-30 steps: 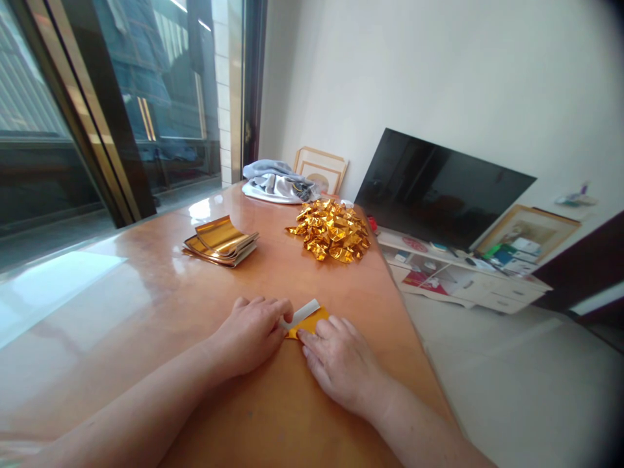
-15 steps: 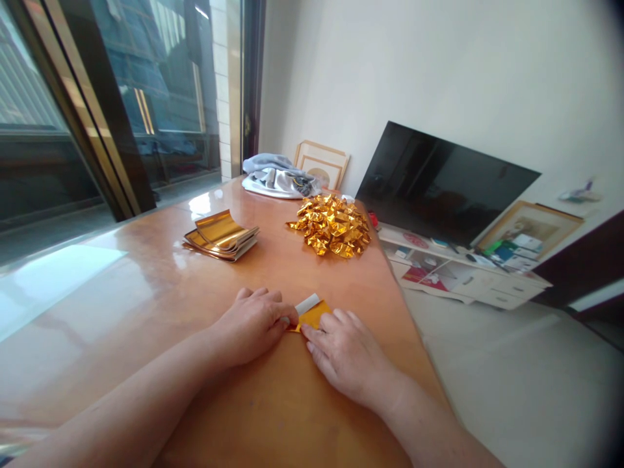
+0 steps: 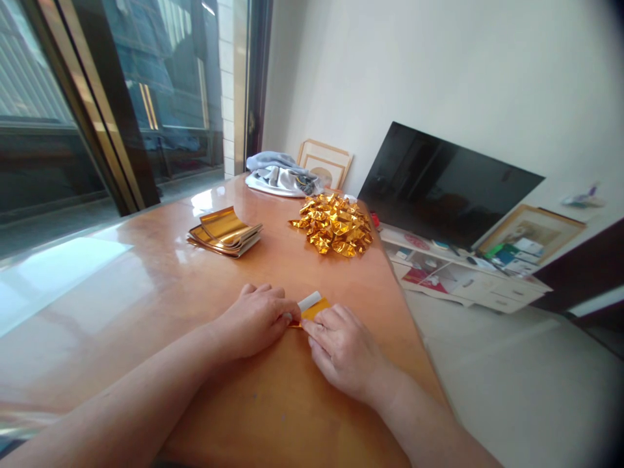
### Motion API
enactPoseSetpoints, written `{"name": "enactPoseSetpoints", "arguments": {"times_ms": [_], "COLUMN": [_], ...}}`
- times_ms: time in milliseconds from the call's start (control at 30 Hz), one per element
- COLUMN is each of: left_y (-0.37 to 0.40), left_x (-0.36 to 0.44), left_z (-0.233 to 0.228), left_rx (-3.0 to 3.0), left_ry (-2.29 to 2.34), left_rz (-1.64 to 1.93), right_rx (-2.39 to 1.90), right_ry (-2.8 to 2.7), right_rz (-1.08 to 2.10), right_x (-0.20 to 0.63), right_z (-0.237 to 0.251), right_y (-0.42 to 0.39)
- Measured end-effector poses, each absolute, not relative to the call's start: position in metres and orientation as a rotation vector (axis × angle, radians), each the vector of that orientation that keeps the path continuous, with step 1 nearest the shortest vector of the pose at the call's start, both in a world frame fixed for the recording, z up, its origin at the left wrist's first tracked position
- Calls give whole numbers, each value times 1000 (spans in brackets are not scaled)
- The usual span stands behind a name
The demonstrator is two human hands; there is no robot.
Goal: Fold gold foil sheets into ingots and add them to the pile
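Observation:
A small sheet of gold foil paper (image 3: 316, 308) lies on the glossy wooden table (image 3: 273, 403), with a whitish strip folded along its far left edge. My left hand (image 3: 260, 318) presses the sheet's left end, fingers curled and thumb tucked in. From the right, my right hand (image 3: 344, 348) covers the near side of the same sheet, its fingertips close to the left thumb. Both hands hide much of the paper. Beyond them sit a stack of gold foil sheets (image 3: 224, 233) at left and a heap of folded gold foil pieces (image 3: 336, 224) at right.
Bundled grey-blue cloth (image 3: 277, 175) rests at the table's far end. Past the table's right edge stand a large television (image 3: 448, 185) and a low white cabinet (image 3: 480, 283). A glass sliding door (image 3: 166, 97) is on the left.
My right hand's fingers have shifted slightly over the gold sheet, so less of it shows. The left hand stays at its left end. The whole view has shifted a little.

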State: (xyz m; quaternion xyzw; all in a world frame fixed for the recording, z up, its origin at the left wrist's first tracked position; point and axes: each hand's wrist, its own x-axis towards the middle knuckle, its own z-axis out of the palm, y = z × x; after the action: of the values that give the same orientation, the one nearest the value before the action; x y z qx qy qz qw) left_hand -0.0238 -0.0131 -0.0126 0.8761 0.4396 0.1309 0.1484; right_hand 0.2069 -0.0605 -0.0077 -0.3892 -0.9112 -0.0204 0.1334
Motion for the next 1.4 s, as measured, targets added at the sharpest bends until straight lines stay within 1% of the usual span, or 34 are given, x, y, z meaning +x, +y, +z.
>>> {"name": "enactPoseSetpoints", "arguments": {"times_ms": [100,267,533,833,1400], "left_y": [-12,-12,-12,-10,-6], "left_x": [-24,-24,-25,-25,-12], "left_z": [-13,-13,-14,-17,-14], "left_rx": [2514,2511,2497,2478,2282], "left_ry": [1263,1262,1268,1299,1497], "left_rz": [371,372,377,399,344], "right_rx": [-1073,-1110,-1227,-1327,-1267], "right_ry": [-2696,-2709,-2706,-2681,-2649], "right_rz": [-43,-45,-83,-40,-80], "right_x": [197,192,204,217,216], "right_z": [-11,-8,2,6,-2], "right_y": [-59,-59,-64,-68,-65]}}
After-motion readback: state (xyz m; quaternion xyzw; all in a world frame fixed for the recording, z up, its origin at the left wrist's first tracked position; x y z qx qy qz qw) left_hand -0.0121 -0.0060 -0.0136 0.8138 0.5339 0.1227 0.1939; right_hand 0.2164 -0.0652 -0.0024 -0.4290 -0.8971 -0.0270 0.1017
